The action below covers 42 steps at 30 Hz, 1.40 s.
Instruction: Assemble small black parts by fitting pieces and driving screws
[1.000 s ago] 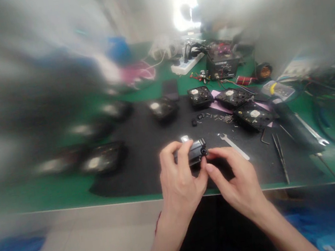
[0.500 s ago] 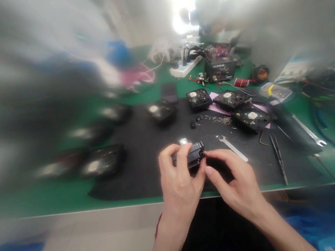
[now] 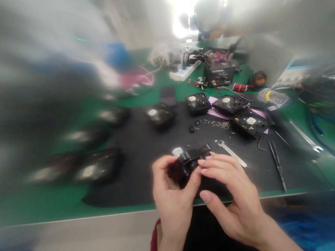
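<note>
My left hand [image 3: 174, 202] is wrapped round a black plastic housing [image 3: 188, 158] with a white round part [image 3: 177, 152] at its far left side. The housing is tilted just above the dark mat, and its left part is hidden by my fingers. My right hand [image 3: 237, 194] lies against the housing's near right edge, fingertips touching it, the thumb held well apart. A flat open-end wrench [image 3: 232, 153] lies on the mat beyond my right hand. Small screws [image 3: 224, 125] are scattered farther back, beside two small black pieces [image 3: 192, 129].
Similar black housings [image 3: 198, 103] stand along the mat's back and left. Tweezers [image 3: 277, 165], a hex key [image 3: 261, 143] and a larger wrench [image 3: 306, 136] lie at right. A black control box [image 3: 220, 76] and a power strip [image 3: 186, 72] stand behind.
The housing has been turned and tipped in my left hand, showing another side. My right hand has changed from a thumb-and-finger pinch at its end to fingertips against it. The view has shifted slightly.
</note>
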{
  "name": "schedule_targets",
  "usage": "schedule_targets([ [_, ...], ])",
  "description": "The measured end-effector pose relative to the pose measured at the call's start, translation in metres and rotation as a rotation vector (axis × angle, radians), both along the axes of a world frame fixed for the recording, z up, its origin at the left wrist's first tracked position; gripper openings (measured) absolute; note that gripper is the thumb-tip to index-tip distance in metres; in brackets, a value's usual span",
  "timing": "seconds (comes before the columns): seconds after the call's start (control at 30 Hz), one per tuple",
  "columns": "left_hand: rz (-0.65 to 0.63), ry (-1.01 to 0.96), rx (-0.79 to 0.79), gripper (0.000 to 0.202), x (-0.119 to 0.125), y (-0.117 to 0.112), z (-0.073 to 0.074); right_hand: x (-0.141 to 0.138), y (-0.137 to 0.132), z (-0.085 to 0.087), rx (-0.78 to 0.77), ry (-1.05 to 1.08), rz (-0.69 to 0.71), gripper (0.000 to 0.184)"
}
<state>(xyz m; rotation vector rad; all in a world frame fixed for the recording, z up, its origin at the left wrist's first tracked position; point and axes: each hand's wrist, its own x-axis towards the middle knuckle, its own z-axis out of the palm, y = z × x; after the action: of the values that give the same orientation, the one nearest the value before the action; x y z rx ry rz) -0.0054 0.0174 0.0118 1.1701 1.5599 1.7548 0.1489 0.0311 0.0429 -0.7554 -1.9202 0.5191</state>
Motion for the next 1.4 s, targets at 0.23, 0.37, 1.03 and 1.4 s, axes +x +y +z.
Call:
schedule_targets([
  [0.23,-0.027,0.073,-0.022,0.036,-0.025,-0.023,-0.003,0.010,-0.012,0.003,0.031,-0.094,0.045,0.045],
  [0.37,-0.038,0.153,0.015,0.052,-0.021,-0.026,0.000,0.040,-0.001,-0.004,0.046,-0.257,-0.342,0.025],
  [1.03,-0.171,0.420,-0.003,0.044,-0.027,-0.028,-0.002,0.078,0.010,-0.019,-0.045,-0.481,-0.597,0.024],
  [1.4,-0.225,0.410,0.047,0.042,-0.026,-0.029,0.002,0.050,-0.015,0.022,-0.121,-0.265,-0.567,0.040],
])
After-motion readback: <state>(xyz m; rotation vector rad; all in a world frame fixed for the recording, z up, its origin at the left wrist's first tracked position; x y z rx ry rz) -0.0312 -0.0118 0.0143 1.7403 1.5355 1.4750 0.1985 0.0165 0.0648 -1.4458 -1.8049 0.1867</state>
